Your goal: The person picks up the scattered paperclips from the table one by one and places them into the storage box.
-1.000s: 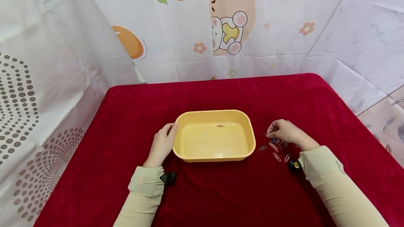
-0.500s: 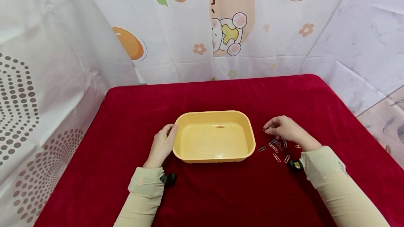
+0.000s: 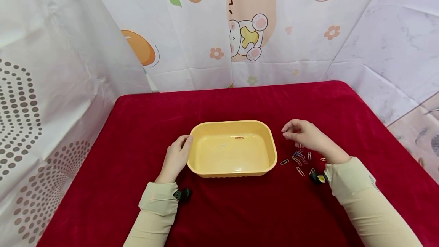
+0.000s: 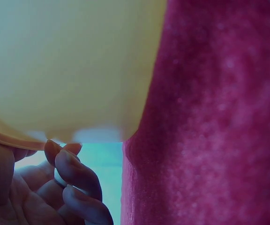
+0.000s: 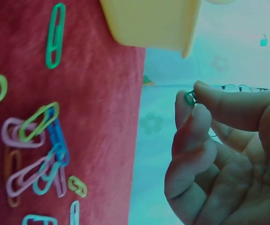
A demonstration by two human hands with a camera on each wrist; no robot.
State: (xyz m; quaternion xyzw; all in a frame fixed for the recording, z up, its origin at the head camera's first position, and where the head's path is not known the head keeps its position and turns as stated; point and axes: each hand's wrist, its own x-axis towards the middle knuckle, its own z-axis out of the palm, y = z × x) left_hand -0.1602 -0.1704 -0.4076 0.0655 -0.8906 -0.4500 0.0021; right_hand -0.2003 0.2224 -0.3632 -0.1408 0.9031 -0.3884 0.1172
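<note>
A yellow plastic basin (image 3: 233, 158) stands mid-table. My left hand (image 3: 174, 160) grips its left rim, thumb on top and fingers curled beneath, as the left wrist view shows. Inside the basin lie a red paper clip (image 3: 239, 138) and a whitish one (image 3: 223, 146). Right of the basin, my right hand (image 3: 305, 136) is raised over the table. Between thumb and forefinger it pinches a green paper clip (image 5: 190, 98), mostly covered by the fingertips. Below that hand lies a loose pile of coloured paper clips, among them a blue one (image 5: 57, 136).
Single paper clips lie around the pile, such as a green one (image 5: 55, 36) nearer the basin. A dark red cloth (image 3: 164, 113) covers the table. Patterned white curtains (image 3: 192, 48) hang behind it and at both sides.
My right hand has risen from the pile and shifted slightly left and away with the pinched paper clip, uncovering more of the pile. My left hand and the basin have stayed in place.
</note>
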